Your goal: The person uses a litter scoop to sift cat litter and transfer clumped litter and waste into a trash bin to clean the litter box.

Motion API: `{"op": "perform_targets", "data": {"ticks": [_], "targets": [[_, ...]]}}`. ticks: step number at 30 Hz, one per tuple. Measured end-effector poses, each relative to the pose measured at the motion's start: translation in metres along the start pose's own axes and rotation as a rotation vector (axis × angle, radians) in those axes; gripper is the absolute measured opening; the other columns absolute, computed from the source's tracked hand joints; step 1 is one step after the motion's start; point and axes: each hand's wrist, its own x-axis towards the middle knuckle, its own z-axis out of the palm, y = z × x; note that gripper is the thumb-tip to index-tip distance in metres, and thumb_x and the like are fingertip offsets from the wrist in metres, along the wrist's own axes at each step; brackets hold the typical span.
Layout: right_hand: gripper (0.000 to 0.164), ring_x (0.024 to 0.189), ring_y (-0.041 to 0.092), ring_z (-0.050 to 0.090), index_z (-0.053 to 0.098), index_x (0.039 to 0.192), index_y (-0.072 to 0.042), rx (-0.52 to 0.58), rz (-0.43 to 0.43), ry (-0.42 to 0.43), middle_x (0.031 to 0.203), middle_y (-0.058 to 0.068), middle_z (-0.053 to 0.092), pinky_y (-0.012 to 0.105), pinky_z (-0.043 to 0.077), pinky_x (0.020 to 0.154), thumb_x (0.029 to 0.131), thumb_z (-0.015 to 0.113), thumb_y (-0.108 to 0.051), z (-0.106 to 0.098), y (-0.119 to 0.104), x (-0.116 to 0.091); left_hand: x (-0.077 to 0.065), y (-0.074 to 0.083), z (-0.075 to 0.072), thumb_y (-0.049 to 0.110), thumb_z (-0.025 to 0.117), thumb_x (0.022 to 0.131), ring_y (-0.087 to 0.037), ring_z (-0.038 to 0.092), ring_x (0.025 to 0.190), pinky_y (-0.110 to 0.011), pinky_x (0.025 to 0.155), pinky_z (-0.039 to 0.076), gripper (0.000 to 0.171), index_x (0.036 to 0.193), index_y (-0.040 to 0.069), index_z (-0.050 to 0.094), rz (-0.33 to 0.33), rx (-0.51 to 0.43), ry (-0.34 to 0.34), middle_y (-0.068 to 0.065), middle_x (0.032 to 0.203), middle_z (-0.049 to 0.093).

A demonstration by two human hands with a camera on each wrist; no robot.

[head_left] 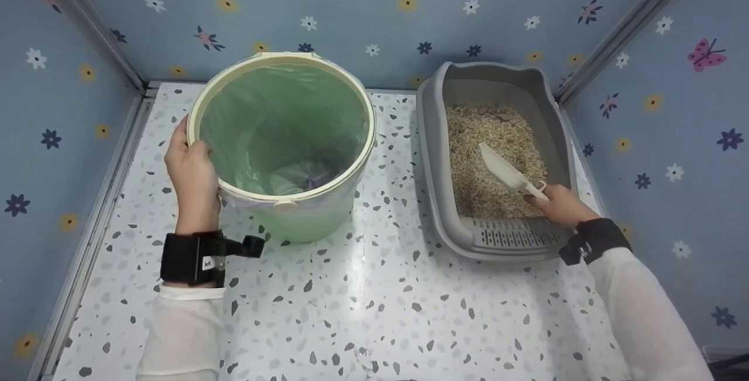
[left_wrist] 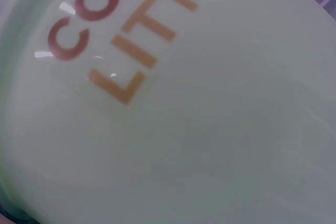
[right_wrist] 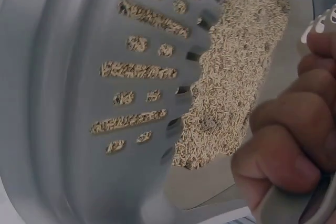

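Note:
At the left of the head view my left hand (head_left: 194, 179) grips the cream rim of a green trash bin (head_left: 304, 223), which is lined with a thin translucent bag (head_left: 287, 97). Up close, the left wrist view shows the bin's pale outer wall (left_wrist: 199, 124) with red and orange letters. My right hand (head_left: 563, 206) holds a cream litter scoop (head_left: 502, 167) by its handle, the blade over the litter (head_left: 494, 129) in a grey litter box (head_left: 430, 153). Curled fingers (right_wrist: 294, 119) show round the handle in the right wrist view.
The box's front ledge has a slotted grate (right_wrist: 73, 93), with litter pellets visible in its slots. White speckled floor (head_left: 374, 311) lies under the bin and box. Blue flowered panels (head_left: 374, 18) stand behind and on both sides, close to the litter box's right side.

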Motion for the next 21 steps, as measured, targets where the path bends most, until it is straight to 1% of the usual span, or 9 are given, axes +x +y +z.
{"op": "perform_targets", "data": {"ticks": [2, 6, 9, 12, 13, 15, 17, 21], "targets": [[0.039, 0.043, 0.010, 0.029, 0.051, 0.065, -0.011, 0.026, 0.008, -0.030, 0.051, -0.006, 0.036, 0.028, 0.028, 0.043, 0.096, 0.050, -0.035, -0.001, -0.001, -0.001, 0.000, 0.001, 0.000, -0.003, 0.025, 0.091, -0.015, 0.034, 0.136, -0.030, 0.108, 0.035, 0.060, 0.149, 0.014, 0.029, -0.002, -0.002, 0.002, -0.002, 0.152, 0.031], [0.041, 0.043, 0.009, 0.028, 0.049, 0.061, -0.012, 0.017, -0.013, -0.047, 0.050, -0.006, 0.035, 0.027, 0.027, 0.042, 0.095, 0.051, -0.034, -0.003, -0.001, -0.003, -0.001, 0.002, 0.000, -0.002, 0.025, 0.092, -0.015, 0.034, 0.137, -0.029, 0.108, 0.035, 0.060, 0.149, 0.014, 0.029, -0.003, 0.001, 0.004, -0.002, 0.152, 0.031], [0.042, 0.043, 0.009, 0.028, 0.049, 0.059, -0.012, 0.008, -0.019, -0.047, 0.049, -0.007, 0.035, 0.026, 0.027, 0.042, 0.095, 0.051, -0.033, -0.003, 0.003, -0.004, 0.000, 0.001, 0.000, -0.002, 0.025, 0.092, -0.015, 0.035, 0.136, -0.030, 0.107, 0.036, 0.060, 0.149, 0.015, 0.029, -0.006, 0.009, 0.007, -0.001, 0.152, 0.031], [0.041, 0.043, 0.009, 0.028, 0.054, 0.062, -0.008, 0.009, -0.015, -0.043, 0.049, -0.007, 0.036, 0.027, 0.027, 0.043, 0.095, 0.051, -0.032, -0.003, 0.006, -0.005, 0.000, 0.001, 0.001, -0.002, 0.026, 0.092, -0.015, 0.036, 0.135, -0.031, 0.107, 0.037, 0.059, 0.148, 0.015, 0.030, -0.009, 0.013, 0.011, -0.001, 0.152, 0.032], [0.040, 0.043, 0.009, 0.029, 0.055, 0.063, -0.008, -0.004, -0.015, -0.027, 0.049, -0.007, 0.037, 0.027, 0.028, 0.043, 0.096, 0.051, -0.031, -0.003, 0.006, -0.006, 0.001, 0.001, 0.001, -0.002, 0.026, 0.092, -0.015, 0.036, 0.135, -0.030, 0.107, 0.037, 0.059, 0.149, 0.015, 0.030, -0.011, 0.013, 0.011, -0.001, 0.152, 0.032], [0.035, 0.044, 0.012, 0.032, 0.057, 0.069, -0.005, -0.048, -0.002, 0.024, 0.052, -0.004, 0.041, 0.028, 0.029, 0.044, 0.095, 0.051, -0.027, -0.003, 0.007, -0.007, 0.001, 0.001, 0.001, -0.002, 0.026, 0.092, -0.015, 0.035, 0.136, -0.030, 0.107, 0.036, 0.059, 0.149, 0.015, 0.029, -0.011, 0.008, 0.009, -0.001, 0.152, 0.032], [0.030, 0.045, 0.016, 0.037, 0.058, 0.074, -0.002, -0.131, -0.003, 0.111, 0.055, 0.002, 0.046, 0.031, 0.031, 0.044, 0.094, 0.053, -0.024, -0.002, 0.007, -0.008, 0.000, 0.000, 0.001, -0.002, 0.025, 0.092, -0.014, 0.034, 0.136, -0.029, 0.107, 0.035, 0.059, 0.149, 0.015, 0.029, -0.011, 0.003, 0.005, -0.001, 0.152, 0.031], [0.019, 0.049, 0.030, 0.049, 0.057, 0.079, 0.000, -0.323, -0.029, 0.365, 0.060, 0.016, 0.055, 0.045, 0.037, 0.044, 0.087, 0.058, -0.017, 0.002, 0.008, -0.011, 0.000, 0.000, 0.000, -0.001, 0.024, 0.093, -0.014, 0.034, 0.136, -0.029, 0.108, 0.035, 0.059, 0.149, 0.015, 0.028, -0.007, -0.014, -0.007, -0.001, 0.153, 0.030]]}}
